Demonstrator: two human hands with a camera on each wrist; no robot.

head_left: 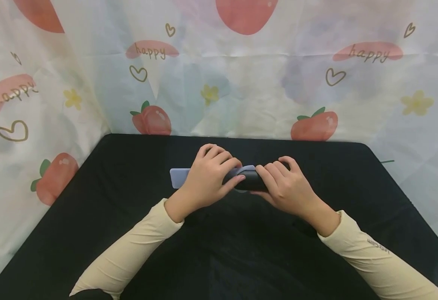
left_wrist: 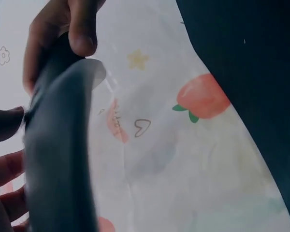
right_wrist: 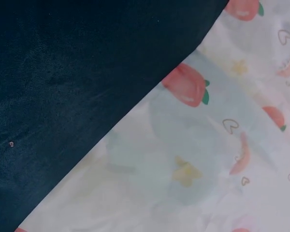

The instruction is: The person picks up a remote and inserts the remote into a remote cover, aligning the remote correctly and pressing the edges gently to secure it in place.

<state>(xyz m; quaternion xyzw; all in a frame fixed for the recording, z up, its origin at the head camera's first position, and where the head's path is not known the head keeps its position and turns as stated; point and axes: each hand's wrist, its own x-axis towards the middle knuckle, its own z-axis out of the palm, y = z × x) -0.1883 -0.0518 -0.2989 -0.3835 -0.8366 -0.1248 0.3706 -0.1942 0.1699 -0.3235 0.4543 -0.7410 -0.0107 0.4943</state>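
Both hands meet on one long object lying crosswise in the head view. It has a black, handle-like part (head_left: 253, 181) and a flat, light-blue part (head_left: 178, 178) with a rounded square end. A thin blue edge curves over the black part between the hands; its exact kind I cannot tell. My left hand (head_left: 209, 177) grips its middle, thumb in front and fingers over the top. My right hand (head_left: 288, 185) holds the black end. Close up in the left wrist view, the object (left_wrist: 60, 159) looks long and dark, with the right hand (left_wrist: 79, 29) at its far end.
Below the hands spreads a black-covered table (head_left: 234, 250). A pale cloth curtain (head_left: 249, 83) with fruit, hearts and flowers printed on it hangs behind and along the sides. The right wrist view shows only table cover (right_wrist: 77, 87) and curtain (right_wrist: 150, 174).
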